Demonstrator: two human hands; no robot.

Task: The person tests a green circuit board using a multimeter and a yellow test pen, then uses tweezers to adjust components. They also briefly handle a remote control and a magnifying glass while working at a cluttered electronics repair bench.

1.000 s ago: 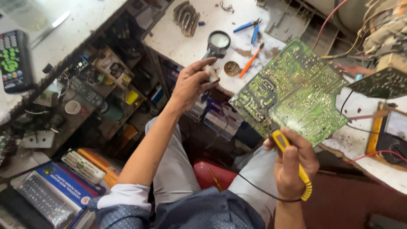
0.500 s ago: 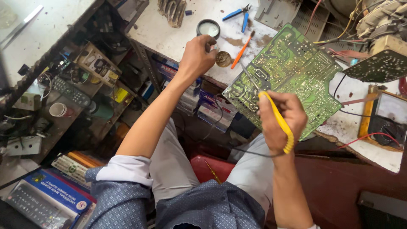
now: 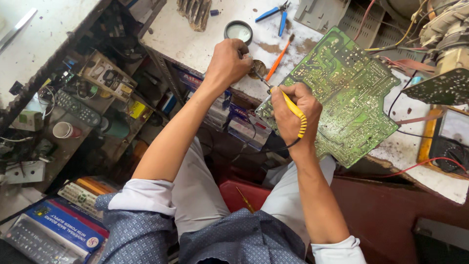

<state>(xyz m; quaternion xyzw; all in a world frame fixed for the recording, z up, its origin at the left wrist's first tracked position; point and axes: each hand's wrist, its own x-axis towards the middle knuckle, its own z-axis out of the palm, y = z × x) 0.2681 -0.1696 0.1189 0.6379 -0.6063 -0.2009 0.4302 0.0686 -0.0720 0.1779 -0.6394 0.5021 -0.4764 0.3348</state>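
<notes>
Soldering iron is being held at the edge of a circuit board

In the centre of the frame the yellow soldering iron [image 3: 293, 110] is being gripped by the right hand [image 3: 293, 115], its tip near the small round tin [image 3: 257, 68] and the green circuit board [image 3: 342, 93]. The left hand [image 3: 227, 61] is closed by the tin; what it holds cannot be told. Skin or cable could be burned if the tip slips.
</notes>
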